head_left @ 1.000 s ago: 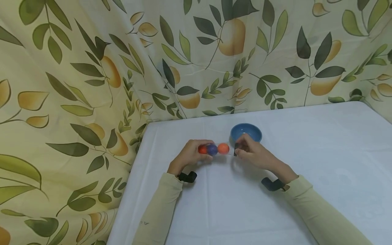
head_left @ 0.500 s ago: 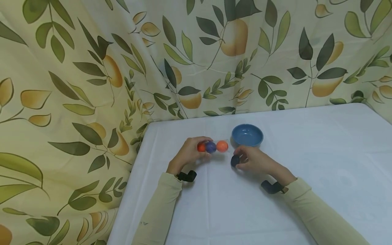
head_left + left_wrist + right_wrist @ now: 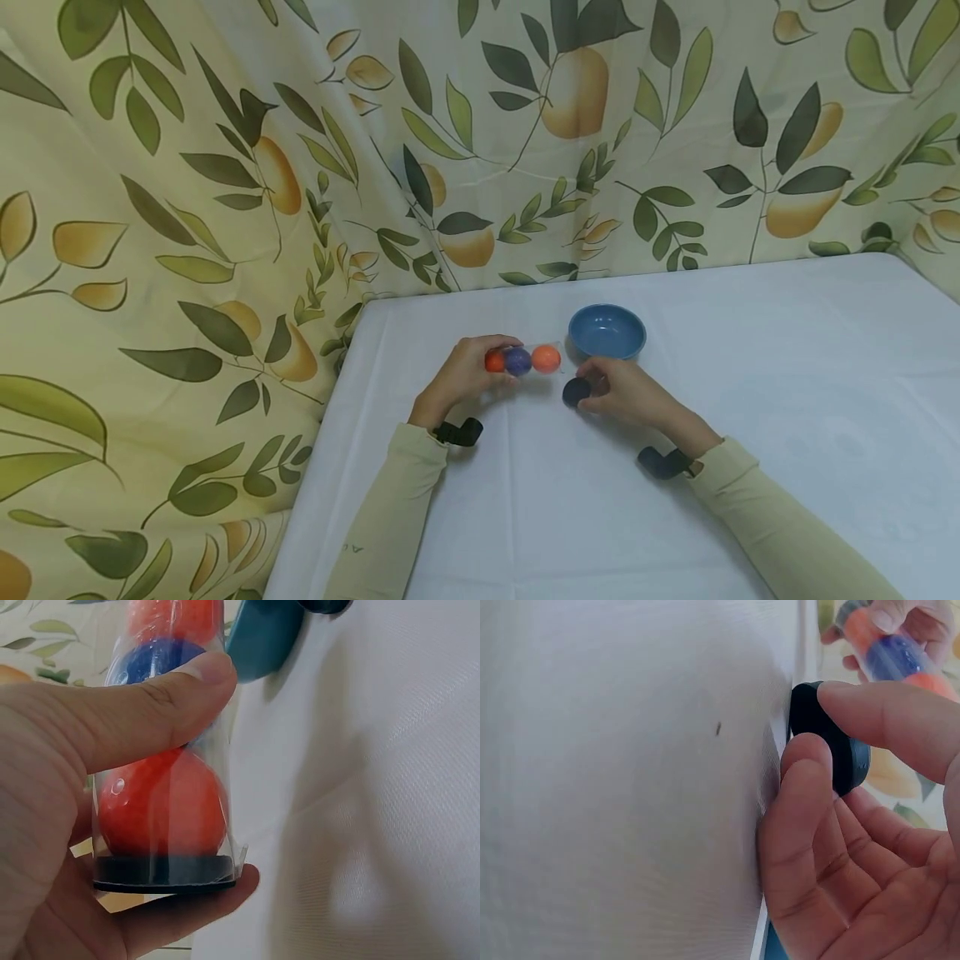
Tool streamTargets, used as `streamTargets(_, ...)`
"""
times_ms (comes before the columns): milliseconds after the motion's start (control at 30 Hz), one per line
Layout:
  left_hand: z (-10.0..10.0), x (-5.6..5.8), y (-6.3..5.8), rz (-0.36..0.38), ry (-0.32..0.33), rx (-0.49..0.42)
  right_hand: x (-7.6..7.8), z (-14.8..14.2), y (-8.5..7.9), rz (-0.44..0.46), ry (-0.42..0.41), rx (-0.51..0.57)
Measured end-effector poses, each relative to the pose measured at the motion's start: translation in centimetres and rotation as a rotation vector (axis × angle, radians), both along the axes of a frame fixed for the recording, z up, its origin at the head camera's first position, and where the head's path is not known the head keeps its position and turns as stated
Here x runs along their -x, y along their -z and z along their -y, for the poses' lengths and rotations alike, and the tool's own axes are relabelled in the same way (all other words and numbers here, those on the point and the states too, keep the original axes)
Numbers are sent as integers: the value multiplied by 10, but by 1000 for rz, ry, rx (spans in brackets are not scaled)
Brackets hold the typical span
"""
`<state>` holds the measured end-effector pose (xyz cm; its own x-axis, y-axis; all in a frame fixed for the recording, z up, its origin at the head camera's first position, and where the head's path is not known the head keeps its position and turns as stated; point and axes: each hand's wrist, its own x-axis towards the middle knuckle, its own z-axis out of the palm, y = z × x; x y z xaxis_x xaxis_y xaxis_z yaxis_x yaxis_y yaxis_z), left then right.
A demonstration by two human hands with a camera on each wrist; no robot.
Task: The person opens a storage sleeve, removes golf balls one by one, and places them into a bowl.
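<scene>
black cap [image 3: 577,392] has turned, pinched by the right hand [image 3: 630,393], left hand [image 3: 467,372] gripping clear tube [image 3: 165,802].

Head view forward-down, wrist close-ups, tube [image 3: 165,799] shared

Left hand [image 3: 465,372] grips, right hand [image 3: 626,392] pinches; sleeved forearms [image 3: 390,510] angled inward, wrists bare.

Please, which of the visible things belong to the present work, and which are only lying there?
Belonging:
clear tube, held by the left hand
three balls inside it
black cap, pinched by the right hand
blue bowl nearby, probably

Only surroundings:
white tablecloth
leaf-patterned curtain
</scene>
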<state>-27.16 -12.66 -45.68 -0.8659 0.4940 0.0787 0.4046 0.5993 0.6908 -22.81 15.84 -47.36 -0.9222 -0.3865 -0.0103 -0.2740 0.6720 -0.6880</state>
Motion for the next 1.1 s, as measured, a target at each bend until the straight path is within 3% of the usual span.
streamTargets(733,-3,0,-4,-19,16,15,-3,-2,-2,61,-42,-17)
streamTargets(1100,-10,-5,-9,-43,28,36,0,-6,-18,112,-20,188)
